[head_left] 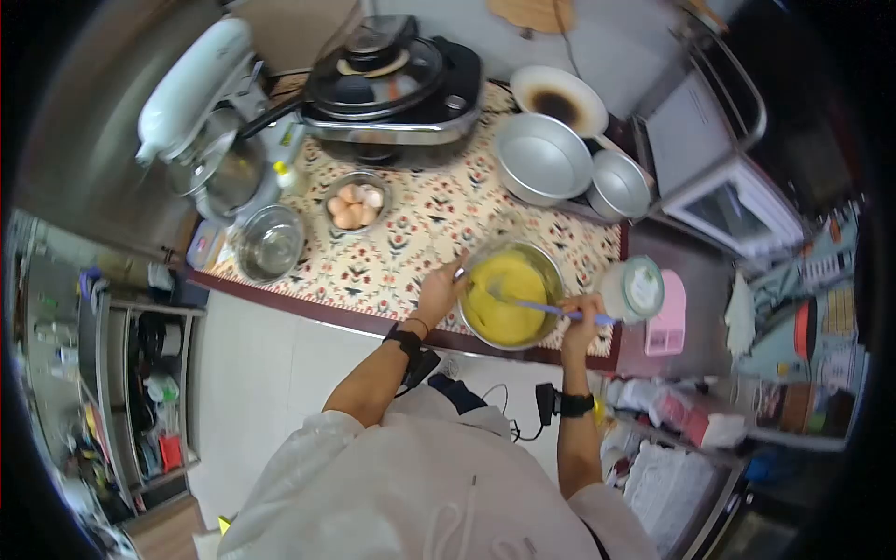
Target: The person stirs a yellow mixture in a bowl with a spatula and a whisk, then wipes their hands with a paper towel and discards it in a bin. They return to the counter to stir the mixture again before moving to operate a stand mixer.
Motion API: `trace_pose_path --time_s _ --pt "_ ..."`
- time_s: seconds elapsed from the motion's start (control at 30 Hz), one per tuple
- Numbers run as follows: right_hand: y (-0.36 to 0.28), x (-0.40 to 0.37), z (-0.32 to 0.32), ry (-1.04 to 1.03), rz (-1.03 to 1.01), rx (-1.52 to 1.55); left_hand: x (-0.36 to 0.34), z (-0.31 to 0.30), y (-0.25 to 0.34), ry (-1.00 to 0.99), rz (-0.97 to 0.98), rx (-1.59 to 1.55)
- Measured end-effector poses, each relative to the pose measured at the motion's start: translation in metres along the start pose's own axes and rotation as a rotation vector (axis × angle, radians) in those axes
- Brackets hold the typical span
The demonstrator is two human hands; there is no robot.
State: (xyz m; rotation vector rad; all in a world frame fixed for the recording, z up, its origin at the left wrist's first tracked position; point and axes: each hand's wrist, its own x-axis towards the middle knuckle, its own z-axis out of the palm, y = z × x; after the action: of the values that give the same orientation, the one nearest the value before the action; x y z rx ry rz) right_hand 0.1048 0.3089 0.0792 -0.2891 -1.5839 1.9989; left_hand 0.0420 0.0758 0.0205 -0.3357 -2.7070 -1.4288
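A steel mixing bowl (561, 271) with yellow batter (513, 313) in it stands near the table's front edge. My left hand (439, 294) is closed on the bowl's left side, at the rim. The fingers of my right hand (583, 313) wrap round a whisk with a lavender handle (537, 306), just above the bowl's right rim. The whisk's head dips into the batter and is blurred. Right of this hand stands a jar (642, 287) with a pale green-rimmed lid. A small bowl of eggshells (355, 205) sits farther back on the left.
An empty glass bowl (271, 245) and a stand mixer (191, 89) are at the left. A lidded electric pan (387, 93) stands at the back. Round metal cake tins (543, 159) and a stained white plate (560, 98) lie back right. A pink container (665, 313) is at the right.
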Motion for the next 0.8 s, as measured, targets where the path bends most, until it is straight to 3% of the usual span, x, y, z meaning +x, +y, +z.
trace_pose_path --time_s 0.07,0.17,0.33,0.37,0.4,0.43,0.5,0.57,0.67,0.8 --pt "0.011 0.006 -0.017 0.041 -0.123 -0.237 -0.004 -0.027 0.005 0.011 0.043 0.025" --pt "0.015 -0.005 -0.037 0.285 0.053 -0.307 -0.013 -0.072 -0.002 0.001 0.039 0.011" --pt "0.005 -0.008 -0.099 0.556 -0.199 -0.358 -0.037 -0.173 -0.029 -0.054 -0.057 0.147" --pt "-0.014 -0.015 -0.089 0.644 -0.300 -0.804 -0.045 -0.192 -0.037 -0.057 -0.078 0.200" --pt "-0.030 -0.020 -0.077 0.582 -0.382 -0.868 -0.053 -0.210 -0.043 -0.069 -0.137 0.196" --pt "-0.056 -0.026 -0.029 0.567 -0.432 -0.702 -0.061 -0.227 -0.051 -0.083 -0.193 0.190" --pt "-0.069 -0.030 0.021 0.449 -0.442 -0.718 -0.077 -0.260 -0.071 -0.001 -0.200 0.135" --pt "-0.051 -0.027 0.067 0.208 -0.286 -0.617 -0.093 -0.290 -0.099 0.124 -0.193 0.093" --pt "-0.034 -0.036 0.221 -0.067 -0.091 -0.364 -0.100 -0.366 -0.133 0.021 -0.266 0.134" --pt "-0.035 -0.043 0.448 -0.659 -0.132 -0.354 -0.125 -0.456 -0.178 0.037 -0.173 0.209"
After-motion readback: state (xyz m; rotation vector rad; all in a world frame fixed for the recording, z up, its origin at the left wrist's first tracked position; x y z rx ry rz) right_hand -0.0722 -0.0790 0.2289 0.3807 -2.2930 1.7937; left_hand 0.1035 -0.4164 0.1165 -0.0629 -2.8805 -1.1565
